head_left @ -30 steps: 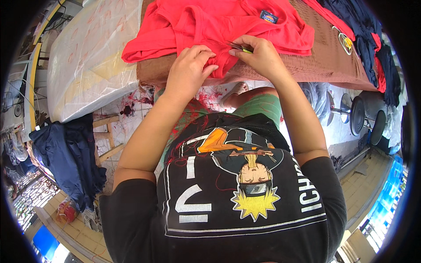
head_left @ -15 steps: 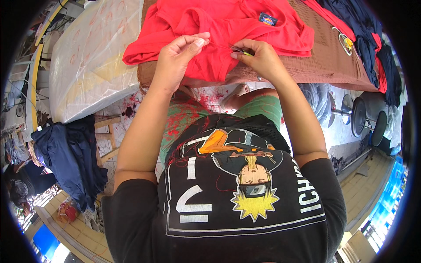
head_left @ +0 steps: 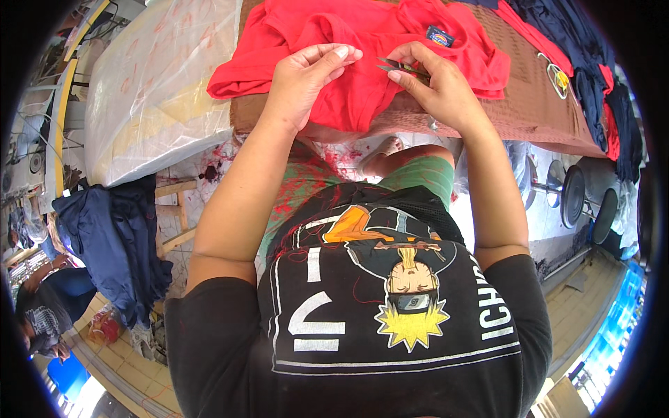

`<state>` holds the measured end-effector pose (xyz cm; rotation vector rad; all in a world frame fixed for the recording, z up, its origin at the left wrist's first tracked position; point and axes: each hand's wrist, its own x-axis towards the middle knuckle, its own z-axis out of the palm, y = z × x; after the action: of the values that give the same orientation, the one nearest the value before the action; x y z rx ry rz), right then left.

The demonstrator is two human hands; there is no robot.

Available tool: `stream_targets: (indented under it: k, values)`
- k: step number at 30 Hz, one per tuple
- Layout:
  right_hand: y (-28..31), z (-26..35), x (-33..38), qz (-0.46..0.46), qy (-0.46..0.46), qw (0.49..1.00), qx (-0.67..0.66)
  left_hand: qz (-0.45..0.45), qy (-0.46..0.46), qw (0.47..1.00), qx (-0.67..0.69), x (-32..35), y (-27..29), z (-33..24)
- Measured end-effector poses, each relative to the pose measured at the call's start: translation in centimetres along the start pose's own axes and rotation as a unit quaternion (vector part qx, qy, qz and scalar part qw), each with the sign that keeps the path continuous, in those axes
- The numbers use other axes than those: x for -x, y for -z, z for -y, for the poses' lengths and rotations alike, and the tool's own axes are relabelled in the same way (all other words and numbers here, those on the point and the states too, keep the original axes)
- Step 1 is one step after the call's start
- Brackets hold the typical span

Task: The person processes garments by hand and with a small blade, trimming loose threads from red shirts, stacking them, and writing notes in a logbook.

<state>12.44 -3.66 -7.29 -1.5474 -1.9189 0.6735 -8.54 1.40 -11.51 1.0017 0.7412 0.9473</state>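
A red garment (head_left: 334, 97) with a dark label inside its neckline lies bunched over the brown-covered table in front of me. My left hand (head_left: 306, 75) is over it, thumb and index finger pinched together. What sits between those fingertips, if anything, is too small to make out. Just to the right, my right hand (head_left: 435, 83) grips a pair of thread snips (head_left: 394, 65). The two blades are parted and point left, toward my left fingertips, with a gap between. The snips' handle is mostly hidden in my palm.
Left of the brown table (head_left: 516, 118) stands a plastic-wrapped bulky block (head_left: 160, 97). Dark blue garments (head_left: 118, 244) hang at the left, and more dark and red clothes (head_left: 592, 76) lie at the far right. Red thread scraps (head_left: 300, 182) cover my shorts. Another person (head_left: 52, 299) is at the far left.
Both hands have lifted slightly and drawn apart. The snips' blades now show spread open, clear of the cloth. The left fingers keep pinching; the view has shifted a little.
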Motion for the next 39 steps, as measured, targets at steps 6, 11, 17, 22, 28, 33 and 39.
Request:
stream_targets:
  k: [6,11,17,22,28,33,39]
  values:
    - [0.0,-0.6,-0.5,-0.002,0.113,0.992,0.058,-0.003,0.006,1.000,0.018,-0.3,-0.2,0.1]
    - [-0.8,-0.4,-0.9,-0.001,0.116,0.992,0.040,0.000,0.002,1.000,0.022,-0.4,-0.4,0.0]
    - [-0.4,0.4,-1.3,0.009,0.146,0.980,0.134,0.187,0.008,0.971,-0.147,1.8,1.4,-4.3]
    - [1.1,0.2,-0.9,-0.045,0.021,0.998,0.029,0.213,0.143,0.724,-0.640,5.1,1.3,-13.5]
    - [-3.1,0.0,-2.9,-0.046,0.059,0.990,-0.119,-0.015,-0.081,0.875,-0.477,1.3,1.1,-2.5]
    - [-4.0,-0.5,-3.0,-0.032,0.055,0.996,-0.068,-0.038,-0.082,0.940,-0.329,0.4,0.4,0.6]
    - [-3.4,0.4,-2.9,-0.019,0.037,0.996,-0.073,0.005,-0.061,0.943,-0.327,0.6,0.8,-0.5]
